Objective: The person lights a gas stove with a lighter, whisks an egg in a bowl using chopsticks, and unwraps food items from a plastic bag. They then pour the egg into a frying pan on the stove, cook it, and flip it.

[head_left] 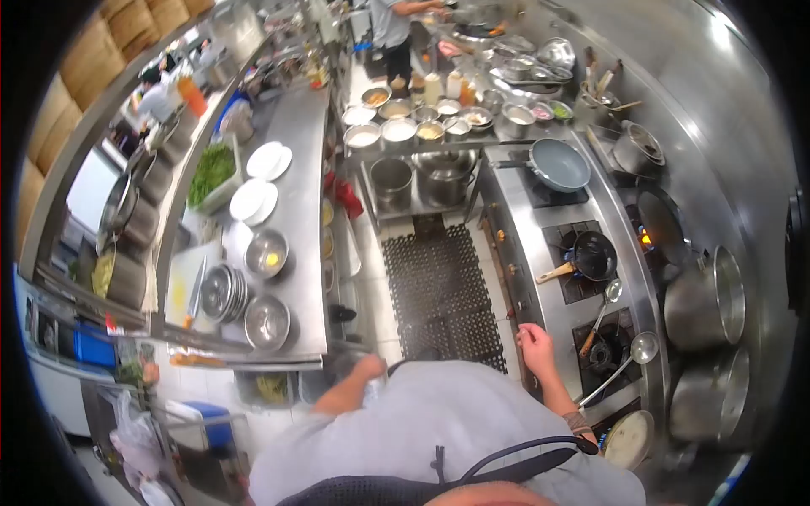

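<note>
My left hand (367, 369) is low beside my body, near the front corner of the steel counter (295, 169). It looks closed, but blur and a whitish thing (374, 390) just below it hide whether it grips anything. My right hand (533, 344) hangs before the stove's front edge, fingers curled in, and nothing shows in them. Closest to it on the stove (540, 253) are a ladle (645, 347) with a long handle, a wooden-handled spoon (613, 292) and a small black frying pan (595, 255) on a burner.
A perforated black mat (439, 287) covers the aisle floor. Metal bowls (268, 323), white plates (253, 201), a knife (196, 291) and a tub of greens (213, 174) are on the left counter. Large pots (704, 308) line the right wall. A co-worker (391, 34) stands at the far end.
</note>
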